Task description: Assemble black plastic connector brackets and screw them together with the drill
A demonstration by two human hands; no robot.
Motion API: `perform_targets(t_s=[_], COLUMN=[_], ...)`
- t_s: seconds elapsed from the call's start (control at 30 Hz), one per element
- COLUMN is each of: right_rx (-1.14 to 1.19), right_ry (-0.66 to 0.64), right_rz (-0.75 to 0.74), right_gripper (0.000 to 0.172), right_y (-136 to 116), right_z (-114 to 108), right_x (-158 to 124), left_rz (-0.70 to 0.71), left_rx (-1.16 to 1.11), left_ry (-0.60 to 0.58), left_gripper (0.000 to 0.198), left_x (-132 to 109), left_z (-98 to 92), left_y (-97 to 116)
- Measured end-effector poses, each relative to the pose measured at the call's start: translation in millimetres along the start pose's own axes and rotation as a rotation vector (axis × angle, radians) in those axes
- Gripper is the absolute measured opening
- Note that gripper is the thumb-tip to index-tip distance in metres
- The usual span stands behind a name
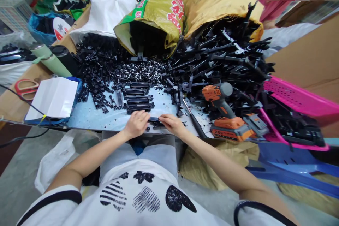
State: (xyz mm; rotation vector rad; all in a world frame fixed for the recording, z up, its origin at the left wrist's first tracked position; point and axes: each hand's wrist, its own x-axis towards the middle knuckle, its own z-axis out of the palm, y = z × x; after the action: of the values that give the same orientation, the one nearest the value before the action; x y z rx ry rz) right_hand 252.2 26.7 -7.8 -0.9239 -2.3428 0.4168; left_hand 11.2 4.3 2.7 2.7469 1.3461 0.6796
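Near the front edge of the table, my left hand and my right hand are closed on opposite ends of a slim black part. Its exact kind is partly hidden by my fingers. Just beyond my left hand lies a neat column of several long black parts with jaw-like ends. Farther back is a heap of small silver screws or pins. To the right of my right hand rests a black-handled tool with a thin metal shaft.
An orange cordless drill stands at right, beside a pink basket. Black wrench-shaped parts spill from a yellow sack. Small black pieces are heaped at left, near white paper and red-handled scissors.
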Motion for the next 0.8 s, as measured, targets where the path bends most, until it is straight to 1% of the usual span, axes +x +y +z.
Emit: perform_targets(t_s=[0.07, 0.13, 0.2, 0.27, 0.33, 0.43, 0.63, 0.7, 0.73, 0.77, 0.8], right_rx=[0.015, -0.003, -0.028, -0.036, -0.03, -0.02, -0.04, -0.059, -0.081, -0.111, -0.14], right_ry=[0.03, 0.033, 0.014, -0.035, -0.103, -0.179, -0.291, -0.289, -0.274, -0.242, -0.198], right_rz=[-0.011, 0.007, 0.014, -0.025, -0.101, -0.21, -0.348, -0.339, -0.317, -0.282, -0.234], right_gripper=[0.032, 0.043, 0.046, 0.046, 0.044, 0.044, 0.044, 0.044, 0.043, 0.042, 0.041], right_y=[8, 16, 23, 29, 35, 44, 63, 59, 54, 45, 35], right_z=[6, 10, 12, 11, 8, 4, -6, -11, -12, -13, -12], right_x=[-13, -26, -33, -34, -30, -19, -7, -7, -6, -4, 0], left_rz=[0.054, 0.008, -0.021, 0.01, 0.007, -0.067, -0.095, -0.082, -0.077, -0.098, -0.148], left_rx=[-0.037, -0.048, -0.05, -0.055, -0.057, -0.049, -0.093, -0.11, -0.115, -0.111, -0.098], left_ry=[-0.169, -0.293, -0.347, -0.367, -0.366, -0.332, -0.288, -0.25, -0.211, -0.163, -0.12], left_gripper=[0.047, 0.055, 0.054, 0.051, 0.048, 0.044, 0.049, 0.05, 0.048, 0.043, 0.037], left_x=[16, 30, 38, 39, 35, 31, 32, 25, 19, 12, 4], left_z=[7.2, 15.6, 22.5, 26.5, 28.1, 29.5, 30.9, 27.3, 25.0, 22.8, 21.1], left_y=[14, 22, 24, 23, 22, 25, 27, 28, 29, 31, 34])
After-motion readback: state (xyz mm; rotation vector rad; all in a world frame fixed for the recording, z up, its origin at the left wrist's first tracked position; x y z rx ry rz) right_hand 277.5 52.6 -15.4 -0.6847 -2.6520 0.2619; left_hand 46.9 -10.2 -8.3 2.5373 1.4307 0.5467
